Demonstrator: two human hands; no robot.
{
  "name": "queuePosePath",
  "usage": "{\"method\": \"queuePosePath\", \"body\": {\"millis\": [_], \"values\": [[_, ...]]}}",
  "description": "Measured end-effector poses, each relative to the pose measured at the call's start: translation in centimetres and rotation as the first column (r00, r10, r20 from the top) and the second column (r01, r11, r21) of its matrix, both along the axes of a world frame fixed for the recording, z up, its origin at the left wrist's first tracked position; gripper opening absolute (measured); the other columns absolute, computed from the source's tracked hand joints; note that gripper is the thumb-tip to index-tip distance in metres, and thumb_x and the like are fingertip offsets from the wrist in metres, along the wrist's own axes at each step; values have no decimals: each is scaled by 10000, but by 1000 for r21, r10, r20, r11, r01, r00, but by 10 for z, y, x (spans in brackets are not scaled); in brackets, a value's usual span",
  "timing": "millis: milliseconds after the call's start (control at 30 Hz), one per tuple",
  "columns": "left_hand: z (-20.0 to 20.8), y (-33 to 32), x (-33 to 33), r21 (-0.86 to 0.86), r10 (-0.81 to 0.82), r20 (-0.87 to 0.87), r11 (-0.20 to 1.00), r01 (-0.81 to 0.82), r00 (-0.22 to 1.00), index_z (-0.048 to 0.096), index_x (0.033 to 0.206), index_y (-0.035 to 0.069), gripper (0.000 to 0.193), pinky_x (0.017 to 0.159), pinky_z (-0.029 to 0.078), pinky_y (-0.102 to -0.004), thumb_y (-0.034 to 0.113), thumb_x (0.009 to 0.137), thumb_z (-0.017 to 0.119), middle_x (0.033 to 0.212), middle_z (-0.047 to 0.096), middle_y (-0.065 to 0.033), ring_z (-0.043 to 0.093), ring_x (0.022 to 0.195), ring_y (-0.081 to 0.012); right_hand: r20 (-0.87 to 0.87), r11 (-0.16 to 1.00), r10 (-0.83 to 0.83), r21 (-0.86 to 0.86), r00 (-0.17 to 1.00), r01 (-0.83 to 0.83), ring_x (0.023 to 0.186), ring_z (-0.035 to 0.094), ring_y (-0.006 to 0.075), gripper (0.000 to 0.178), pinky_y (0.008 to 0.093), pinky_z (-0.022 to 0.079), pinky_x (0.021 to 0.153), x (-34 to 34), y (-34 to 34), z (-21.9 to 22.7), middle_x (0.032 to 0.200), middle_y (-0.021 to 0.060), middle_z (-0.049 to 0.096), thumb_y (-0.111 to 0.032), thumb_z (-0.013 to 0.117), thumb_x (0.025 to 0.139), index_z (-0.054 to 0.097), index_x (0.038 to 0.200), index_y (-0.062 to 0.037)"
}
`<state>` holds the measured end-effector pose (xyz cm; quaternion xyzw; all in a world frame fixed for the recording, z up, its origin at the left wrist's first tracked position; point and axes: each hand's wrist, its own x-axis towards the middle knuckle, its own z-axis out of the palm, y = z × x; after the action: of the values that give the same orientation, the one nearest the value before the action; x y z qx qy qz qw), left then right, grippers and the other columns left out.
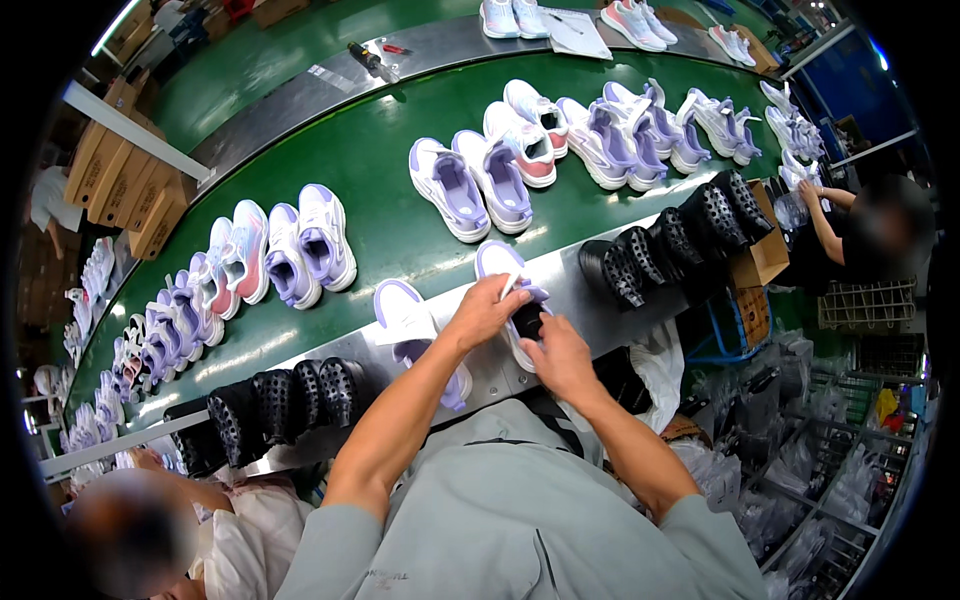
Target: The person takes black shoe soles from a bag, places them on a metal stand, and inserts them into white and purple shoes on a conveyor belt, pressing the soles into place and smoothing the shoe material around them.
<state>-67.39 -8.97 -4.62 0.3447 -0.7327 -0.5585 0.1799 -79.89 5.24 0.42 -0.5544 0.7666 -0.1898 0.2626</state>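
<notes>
A white-and-lilac sneaker (493,257) stands on the metal ledge before me, its toe pointing away. My left hand (488,312) is closed at the top of its opening, with a slim white part, perhaps the tongue, showing between thumb and fingers. Inside the opening lies a black insole-like piece (527,320). At the heel end, my right hand (562,358) has its fingers bent against the collar and the black piece; its exact grip is partly hidden. Just left, another white-and-lilac sneaker (400,304) rests on the ledge, partly behind my left forearm.
Rows of sneakers (322,238) stand on the green conveyor belt (385,235). Black, dotted, sole-shaped pieces (272,402) line the ledge to my left, with similar black pieces (612,268) to my right. Co-workers are at both sides. A wire rack (835,515) holds plastic-wrapped items lower right.
</notes>
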Motion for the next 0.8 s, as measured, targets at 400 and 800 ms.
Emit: {"method": "queuePosePath", "body": {"millis": [400, 800], "values": [[13, 61, -18, -163, 302, 487, 953, -255, 819, 234, 1563, 46, 868, 696, 536, -538, 155, 828, 683, 813, 696, -253, 685, 755, -443, -142, 998, -21, 58, 990, 29, 859, 668, 456, 363, 523, 532, 756, -28, -31, -50, 954, 244, 670, -216, 741, 849, 583, 1068, 26], [21, 144, 87, -327, 309, 678, 939, -104, 666, 669, 1202, 49, 511, 882, 528, -501, 383, 834, 785, 1176, 563, -326, 593, 1055, -467, -130, 979, 202, -11, 971, -205, 868, 665, 445, 410, 531, 528, 770, -24, -27, -58, 1000, 215, 660, -201, 725, 851, 600, 1185, 1]]}}
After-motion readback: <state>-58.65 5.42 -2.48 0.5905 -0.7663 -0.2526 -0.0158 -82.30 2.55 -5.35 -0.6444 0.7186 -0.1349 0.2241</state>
